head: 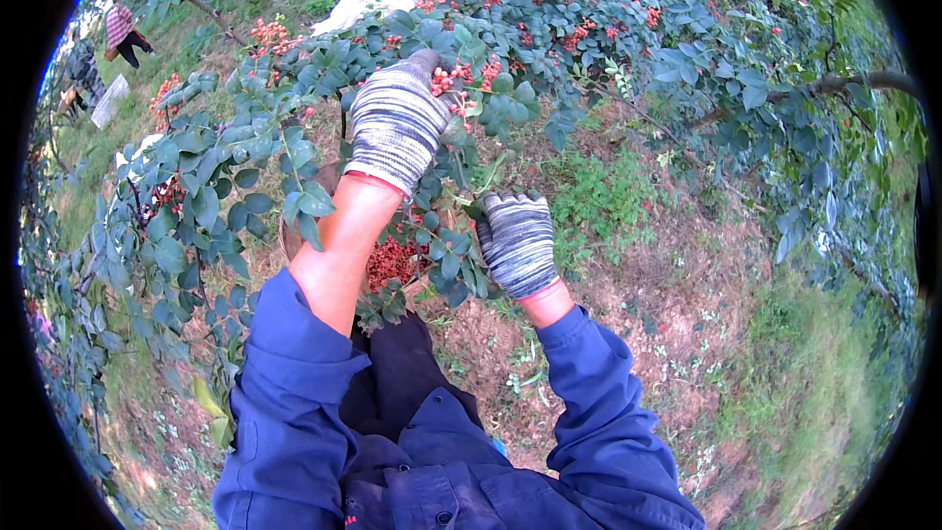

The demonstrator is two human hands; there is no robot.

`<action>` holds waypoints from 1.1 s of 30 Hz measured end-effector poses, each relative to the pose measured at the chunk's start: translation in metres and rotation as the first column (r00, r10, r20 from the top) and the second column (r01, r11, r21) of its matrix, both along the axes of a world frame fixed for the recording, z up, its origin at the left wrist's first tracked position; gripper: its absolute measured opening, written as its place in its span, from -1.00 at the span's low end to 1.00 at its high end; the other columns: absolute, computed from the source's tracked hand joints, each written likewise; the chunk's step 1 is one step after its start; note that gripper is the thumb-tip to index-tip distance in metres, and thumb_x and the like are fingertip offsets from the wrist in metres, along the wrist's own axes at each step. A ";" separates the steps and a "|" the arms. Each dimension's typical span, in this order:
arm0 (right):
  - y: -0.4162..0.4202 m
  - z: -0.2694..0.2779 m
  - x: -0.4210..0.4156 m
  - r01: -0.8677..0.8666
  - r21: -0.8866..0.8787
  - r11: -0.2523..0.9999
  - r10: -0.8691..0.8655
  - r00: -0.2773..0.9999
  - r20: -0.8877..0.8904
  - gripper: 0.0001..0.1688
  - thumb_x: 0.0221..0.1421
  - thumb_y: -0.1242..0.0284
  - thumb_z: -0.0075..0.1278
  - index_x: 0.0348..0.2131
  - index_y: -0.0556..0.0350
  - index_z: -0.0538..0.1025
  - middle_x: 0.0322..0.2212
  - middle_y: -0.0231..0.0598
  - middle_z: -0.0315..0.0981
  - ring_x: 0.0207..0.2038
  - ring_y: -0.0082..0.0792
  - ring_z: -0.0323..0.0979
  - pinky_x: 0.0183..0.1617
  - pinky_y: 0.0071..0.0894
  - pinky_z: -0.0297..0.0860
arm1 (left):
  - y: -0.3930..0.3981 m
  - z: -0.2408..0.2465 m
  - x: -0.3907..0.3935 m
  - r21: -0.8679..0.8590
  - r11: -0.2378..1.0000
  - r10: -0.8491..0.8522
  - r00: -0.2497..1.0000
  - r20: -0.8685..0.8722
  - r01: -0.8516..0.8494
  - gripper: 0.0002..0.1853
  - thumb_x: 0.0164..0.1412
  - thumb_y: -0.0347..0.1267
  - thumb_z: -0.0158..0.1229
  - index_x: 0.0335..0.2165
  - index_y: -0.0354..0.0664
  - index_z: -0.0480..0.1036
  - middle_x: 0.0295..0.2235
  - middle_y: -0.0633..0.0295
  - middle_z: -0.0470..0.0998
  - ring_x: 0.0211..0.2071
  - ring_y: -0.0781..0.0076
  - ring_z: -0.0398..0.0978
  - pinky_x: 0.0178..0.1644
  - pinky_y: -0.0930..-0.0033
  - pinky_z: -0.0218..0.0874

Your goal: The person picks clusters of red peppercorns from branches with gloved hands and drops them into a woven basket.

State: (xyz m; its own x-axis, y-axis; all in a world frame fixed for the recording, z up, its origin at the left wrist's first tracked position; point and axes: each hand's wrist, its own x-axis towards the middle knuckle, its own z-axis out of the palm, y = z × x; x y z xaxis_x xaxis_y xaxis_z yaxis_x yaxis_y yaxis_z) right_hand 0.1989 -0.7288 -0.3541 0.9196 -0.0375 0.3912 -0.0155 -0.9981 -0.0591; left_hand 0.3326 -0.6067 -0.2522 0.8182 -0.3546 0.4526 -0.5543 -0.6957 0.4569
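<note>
My left hand (401, 118), in a grey-and-white striped knit glove, is raised among the leaves of a Sichuan pepper shrub. Right at its fingers is a cluster of red berries (462, 85); leaves and the hand itself hide the fingertips, so their grip is unclear. Lower and to the right, my right hand (519, 243) wears a matching glove. Its fingers are curled on a green leafy stem (465, 202). Below my left wrist, many picked red berries (394, 263) lie in a container partly covered by leaves.
Dense foliage with more berry clusters (578, 33) spreads ahead, and a thick branch (846, 82) reaches in from the right. White cloth or plastic (372, 0) shows behind the leaves. A person in a checked top (119, 26) is far left. Grass and bare soil (662, 316) lie below.
</note>
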 end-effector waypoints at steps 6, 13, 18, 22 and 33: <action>-0.006 0.003 -0.004 0.004 -0.010 1.000 -0.004 1.000 0.017 -0.77 -0.13 0.36 -0.03 -0.39 0.06 0.41 -0.54 -0.20 0.36 -0.41 -0.18 0.35 -0.25 -0.18 0.16 | 0.009 -0.006 -0.019 -0.061 0.998 -0.019 0.998 0.062 0.023 -0.74 -0.08 -0.32 0.22 -0.34 -0.13 0.46 -0.45 0.07 0.53 -0.39 0.13 0.50 -0.29 0.23 0.31; -0.002 0.010 -0.008 -0.012 0.003 1.000 0.012 1.000 0.029 -0.76 -0.13 0.37 -0.03 -0.38 0.07 0.42 -0.56 -0.21 0.36 -0.41 -0.18 0.35 -0.25 -0.18 0.17 | 0.008 -0.020 -0.008 -0.112 0.994 0.008 0.999 0.051 -0.002 -0.77 -0.05 -0.35 0.18 -0.33 -0.14 0.47 -0.44 0.04 0.53 -0.40 0.10 0.49 -0.31 0.25 0.30; -0.010 0.009 -0.006 0.020 -0.013 1.000 -0.019 0.998 0.060 -0.77 -0.12 0.36 -0.03 -0.40 0.07 0.43 -0.56 -0.21 0.37 -0.40 -0.18 0.36 -0.26 -0.16 0.18 | 0.017 -0.031 -0.022 -0.304 0.940 -0.143 0.988 0.061 0.155 -0.82 0.01 -0.39 0.11 -0.35 -0.21 0.45 -0.51 0.12 0.52 -0.49 0.32 0.51 -0.40 0.37 0.33; -0.022 0.020 -0.003 0.023 0.007 1.000 -0.023 0.989 0.149 -0.79 -0.10 0.34 -0.05 -0.40 0.04 0.42 -0.55 -0.19 0.39 -0.40 -0.15 0.37 -0.26 -0.14 0.18 | 0.035 -0.020 -0.070 -0.765 0.578 -0.504 0.862 -0.059 0.285 -0.78 0.02 -0.54 0.03 -0.27 -0.23 0.39 -0.43 0.34 0.48 -0.51 0.71 0.40 -0.53 0.68 0.23; -0.078 0.062 0.017 0.086 0.051 0.995 -0.096 0.960 0.262 -0.76 -0.08 0.42 -0.03 -0.31 0.04 0.44 -0.46 -0.15 0.42 -0.34 -0.10 0.37 -0.23 -0.12 0.19 | 0.131 -0.141 -0.191 -0.770 0.637 -0.545 0.732 -0.409 0.044 -0.73 -0.05 -0.45 0.20 -0.29 -0.20 0.39 -0.49 0.22 0.51 -0.42 0.47 0.50 -0.34 0.46 0.33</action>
State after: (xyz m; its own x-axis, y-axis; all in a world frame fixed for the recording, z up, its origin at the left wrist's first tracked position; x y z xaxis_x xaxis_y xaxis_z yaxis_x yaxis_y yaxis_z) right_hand 0.2164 -0.8067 -0.2925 0.7759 -0.1364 0.6159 -0.0851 -0.9900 -0.1121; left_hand 0.1414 -0.4759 -0.3934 0.8909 -0.4253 0.1598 -0.1254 0.1079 0.9862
